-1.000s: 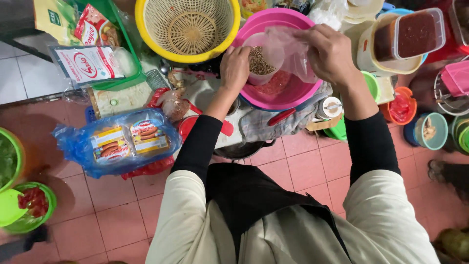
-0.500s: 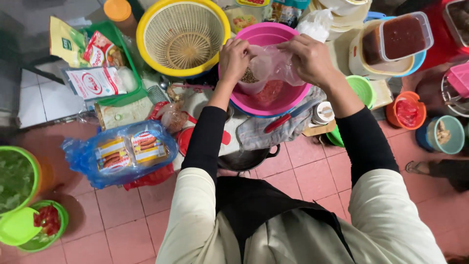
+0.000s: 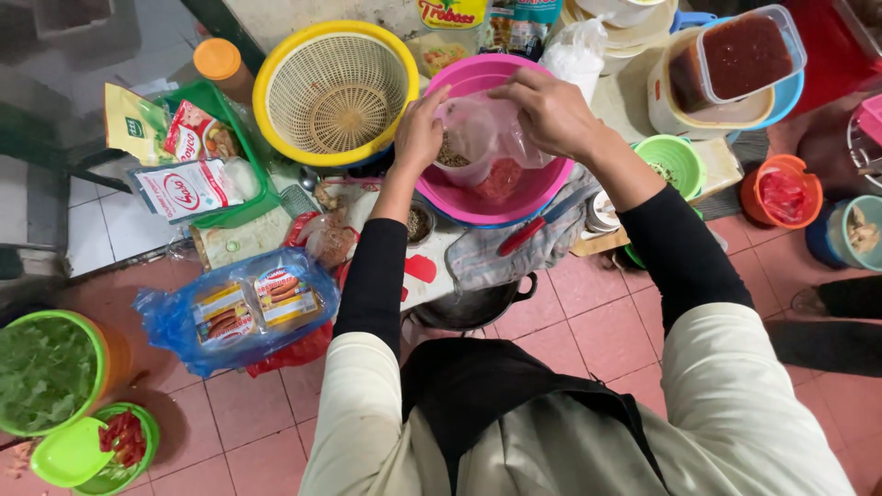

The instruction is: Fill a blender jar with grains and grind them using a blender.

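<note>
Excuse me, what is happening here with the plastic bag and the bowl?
A person holds a small clear plastic bag with both hands over a pink bowl. The left hand grips one side, the right hand the top. Brown grains sit in the bag. A yellow basket stands beside the bowl.

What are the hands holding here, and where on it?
Both hold a clear plastic bag over the pink bowl: the left hand grips its left edge, the right hand its top right edge.

red-tiled floor (image 3: 588, 321) bears a blue sausage bag (image 3: 234, 312) (crumpled) and green bucket (image 3: 55, 367).
</note>
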